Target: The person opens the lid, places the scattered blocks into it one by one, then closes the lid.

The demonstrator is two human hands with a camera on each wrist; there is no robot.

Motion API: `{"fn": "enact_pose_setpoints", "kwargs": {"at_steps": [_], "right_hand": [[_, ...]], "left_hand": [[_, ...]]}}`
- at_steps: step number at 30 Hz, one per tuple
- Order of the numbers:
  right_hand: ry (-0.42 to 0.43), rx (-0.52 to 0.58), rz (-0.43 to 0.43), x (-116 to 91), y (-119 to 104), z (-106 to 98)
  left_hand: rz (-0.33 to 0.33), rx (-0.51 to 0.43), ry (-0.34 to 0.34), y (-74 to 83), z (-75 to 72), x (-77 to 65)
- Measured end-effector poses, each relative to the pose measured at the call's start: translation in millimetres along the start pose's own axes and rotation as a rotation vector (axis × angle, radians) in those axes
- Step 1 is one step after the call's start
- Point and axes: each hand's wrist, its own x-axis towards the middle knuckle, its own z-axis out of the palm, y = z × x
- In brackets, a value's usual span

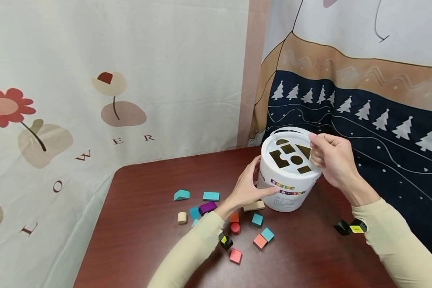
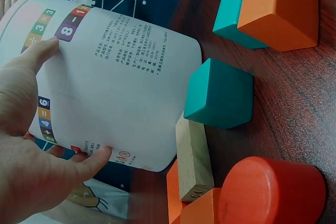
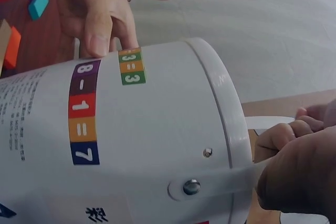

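Gripping the white strap handle (image 3: pixel 226 183) with the right hand (image 1: pixel 335 162), cupping the white cylindrical bucket (image 1: pixel 288 178) with the left hand (image 1: pixel 245 188), near the far edge of the glossy red-brown table (image 1: pixel 144 224). Could tip, knocking the pale wooden block (image 1: pixel 253 206), if pulled unevenly.

The bucket (image 1: pixel 289 179) stands on the table (image 1: pixel 140 224) between the left hand (image 1: pixel 247 189) and right hand (image 1: pixel 334 160), with blocks (image 1: pixel 211 196) to its left and front, a curtain (image 1: pixel 367 148) behind.
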Motion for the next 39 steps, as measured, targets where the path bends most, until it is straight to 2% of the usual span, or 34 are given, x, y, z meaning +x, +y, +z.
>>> {"fn": "enact_pose_setpoints", "kwargs": {"at_steps": [2,3,6,8,10,12,15,17,19,23,26,32,39], "right_hand": [[0.028,-0.108,0.011,-2,-2,-1],[0.041,-0.207,0.012,-2,-3,-1],[0.072,-0.629,-0.046,-4,-6,-4],[0.102,-0.926,-0.16,-3,-7,-7],[0.131,-1.141,-0.324,-1,-7,-10],[0.144,-1.236,-0.5,2,-6,-13],[0.131,-1.267,-0.716,7,-5,-16],[0.122,-1.253,-0.792,10,-5,-17],[0.118,-1.238,-0.824,12,-6,-18],[0.15,-1.236,-0.8,15,-9,-22],[0.191,-1.248,-0.723,17,-9,-30],[0.278,-1.231,-0.483,21,-2,-49],[0.303,-1.274,-0.184,22,4,-70]], "left_hand": [[0.001,0.0,-0.005,0.9,0.4,0.0],[0.001,-0.001,-0.006,1.3,0.7,0.0],[0.004,-0.001,-0.01,2.1,1.5,0.0],[0.008,-0.003,-0.01,2.3,2.2,0.4],[0.013,-0.009,-0.01,2.2,2.7,1.1],[0.012,-0.012,-0.012,2.0,3.0,1.7],[0.007,-0.014,-0.016,1.5,3.3,2.0],[0.0,-0.014,-0.019,1.2,3.2,1.9],[-0.004,-0.015,-0.018,1.0,3.2,1.6],[-0.011,-0.019,-0.017,1.0,2.7,0.6],[-0.009,-0.022,-0.018,0.8,2.6,0.3],[-0.013,-0.024,-0.016,-1.3,2.2,0.0],[-0.021,-0.018,-0.011,-2.3,0.4,-0.6]]}}
